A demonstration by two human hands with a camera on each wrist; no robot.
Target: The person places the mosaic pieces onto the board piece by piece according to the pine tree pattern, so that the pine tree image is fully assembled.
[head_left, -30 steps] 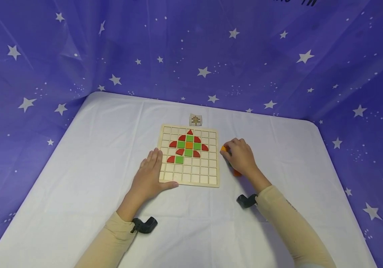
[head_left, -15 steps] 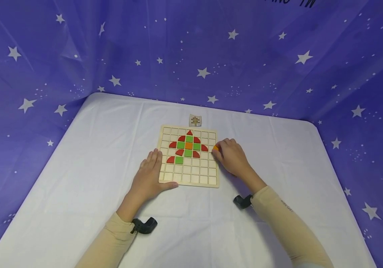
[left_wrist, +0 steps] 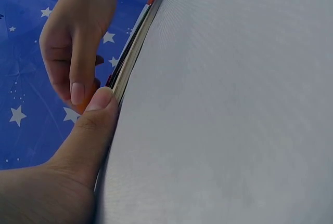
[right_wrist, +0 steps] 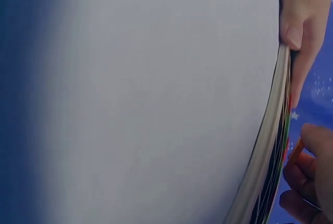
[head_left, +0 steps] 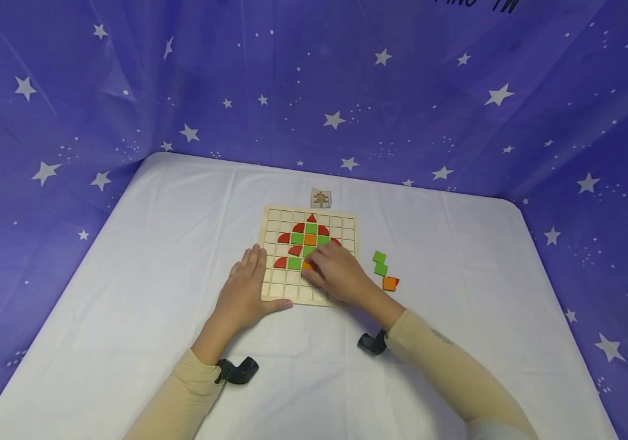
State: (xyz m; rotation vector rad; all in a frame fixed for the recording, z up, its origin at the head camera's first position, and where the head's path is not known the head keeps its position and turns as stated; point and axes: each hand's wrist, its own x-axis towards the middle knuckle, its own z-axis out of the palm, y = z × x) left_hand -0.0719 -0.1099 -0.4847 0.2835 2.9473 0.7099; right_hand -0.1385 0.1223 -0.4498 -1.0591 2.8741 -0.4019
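Observation:
A wooden grid board (head_left: pixel 286 289) lies on the table, with red, green and orange tiles set in some of its cells. My right hand (head_left: pixel 340 273) is over the board's middle and pinches an orange square tile (head_left: pixel 307 266) beside a green square tile (head_left: pixel 294 263). In the right wrist view the same orange tile (right_wrist: pixel 296 150) stands on edge between thumb and fingers. My left hand (head_left: pixel 244 293) rests along the board's left edge, fingers straight, thumb at the near edge. The left wrist view shows that thumb (left_wrist: pixel 86 125) against the board's side. Cells under my right hand are hidden.
Right of the board lie two green tiles (head_left: pixel 380 263) and an orange tile (head_left: pixel 389 283) overlapping a red piece (head_left: pixel 397 282). A small picture card (head_left: pixel 321 198) with a tree pattern lies behind the board. A white cloth (head_left: pixel 193 201) covers the table; a starry blue curtain hangs behind.
My right hand has carried the orange tile leftward from beside the board to over its middle, uncovering the loose tiles on the right. My left hand has stayed in place.

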